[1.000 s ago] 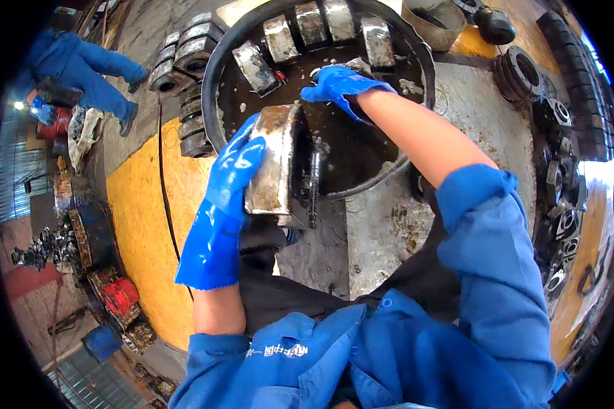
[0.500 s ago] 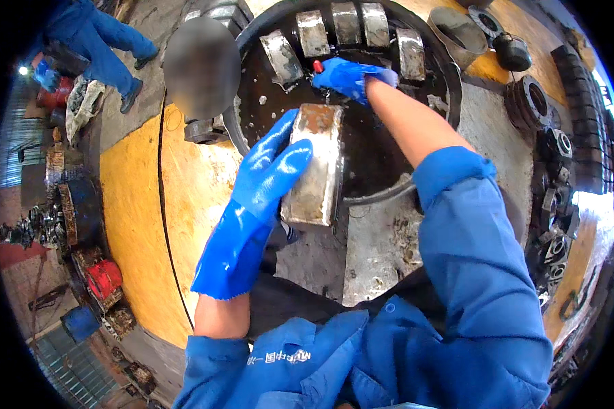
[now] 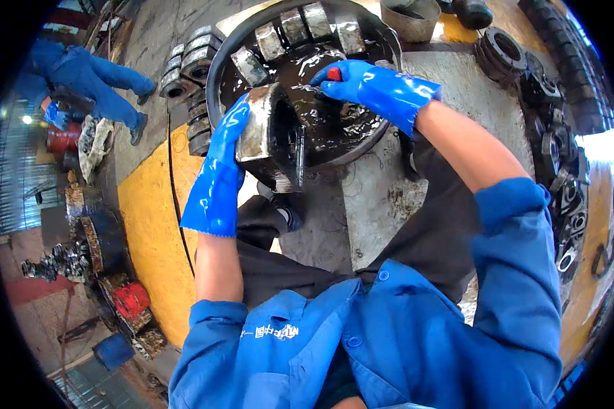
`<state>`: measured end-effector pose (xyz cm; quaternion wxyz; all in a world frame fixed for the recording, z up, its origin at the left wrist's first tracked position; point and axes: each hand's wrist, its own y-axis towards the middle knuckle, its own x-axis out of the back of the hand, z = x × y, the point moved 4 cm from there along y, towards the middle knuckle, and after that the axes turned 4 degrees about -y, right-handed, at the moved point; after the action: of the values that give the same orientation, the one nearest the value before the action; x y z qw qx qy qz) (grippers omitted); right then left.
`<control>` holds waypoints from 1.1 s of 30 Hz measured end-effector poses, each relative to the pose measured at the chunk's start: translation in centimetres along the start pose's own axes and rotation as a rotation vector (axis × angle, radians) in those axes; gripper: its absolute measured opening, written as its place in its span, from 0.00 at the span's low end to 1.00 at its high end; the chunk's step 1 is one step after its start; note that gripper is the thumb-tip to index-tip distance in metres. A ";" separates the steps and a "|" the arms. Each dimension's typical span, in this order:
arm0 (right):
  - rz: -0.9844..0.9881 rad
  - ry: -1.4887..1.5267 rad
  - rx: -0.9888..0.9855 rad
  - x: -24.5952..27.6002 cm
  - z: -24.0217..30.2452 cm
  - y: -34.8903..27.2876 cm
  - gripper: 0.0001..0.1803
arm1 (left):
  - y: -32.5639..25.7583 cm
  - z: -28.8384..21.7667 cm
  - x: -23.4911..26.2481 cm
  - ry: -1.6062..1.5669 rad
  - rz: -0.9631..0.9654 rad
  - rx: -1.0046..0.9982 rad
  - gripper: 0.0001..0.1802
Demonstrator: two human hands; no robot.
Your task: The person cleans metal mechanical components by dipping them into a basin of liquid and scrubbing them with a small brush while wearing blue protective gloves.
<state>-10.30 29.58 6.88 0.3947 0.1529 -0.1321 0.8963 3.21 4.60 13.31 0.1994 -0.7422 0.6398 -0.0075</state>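
In a blue rubber glove, my left hand grips a heavy metal block by its left side. The block is tilted above the near rim of a round basin, and a wide, dark round bore shows in its right face. My right hand, gloved too, is closed around a tool with a red handle; the tool's working end is hidden. It is over the basin, to the right of the block and apart from it. Dark, rippling liquid fills the basin. Several similar metal blocks stand along its far side.
Stacked metal blocks with round holes sit left of the basin. A grey bucket stands beyond it at the right, near metal rings. Another person in blue works at the far left. Ring-shaped parts line the right side.
The block has turned in my left hand, so its round bore now shows. My right hand has moved back slightly with the red-handled tool. The view has shifted, and the liquid looks more rippled.
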 end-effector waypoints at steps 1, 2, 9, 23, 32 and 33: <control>-0.054 -0.077 0.064 0.5 2.8 -2.0 0.17 | 0.4 0.4 0.4 -0.017 0.008 0.003 0.32; -0.087 -0.093 0.042 0.4 3.5 -2.8 0.17 | 0.5 0.6 0.7 -0.030 0.010 0.005 0.33; -0.209 0.118 0.342 -0.1 7.0 -8.6 0.15 | 2.0 1.3 1.6 0.004 -0.073 0.053 0.34; -0.103 -0.019 0.183 -2.9 5.6 -6.2 0.15 | 7.6 2.4 5.6 -0.063 0.216 0.055 0.31; -0.286 0.125 0.354 -6.0 4.6 -5.4 0.15 | 6.8 2.5 7.2 -0.088 0.140 0.053 0.30; -0.259 0.146 0.315 -6.1 4.5 -5.0 0.16 | 6.7 2.4 6.9 -0.091 0.238 0.065 0.32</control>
<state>-1.85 27.18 9.24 0.4865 0.1633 0.0593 0.8563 -1.21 -2.01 7.36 0.2515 -0.6537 0.7131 0.0294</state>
